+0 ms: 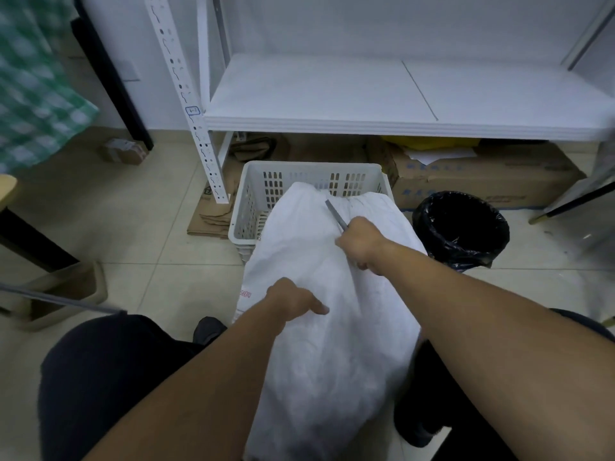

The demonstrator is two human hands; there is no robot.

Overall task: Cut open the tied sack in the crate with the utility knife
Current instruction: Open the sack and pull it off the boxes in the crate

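Cut seemingly pending: right hand (pixel 361 242) clenched the slim grey utility knife (pixel 334 212) over the white woven sack (pixel 319 361), left hand (pixel 293 299) steadying it, grip unclear; next, press blade in.

A bulging white woven sack (pixel 319 344) lies tilted, its far end inside the crate (pixel 266 181) and its near end spilling over the rim towards 6 o'clock. The crate is white slotted plastic, standing upright on the floor at 12 o'clock. The slim grey utility knife (pixel 334 212), gripped in the right hand (pixel 361 244), angles towards 11 o'clock over the sack's far end.
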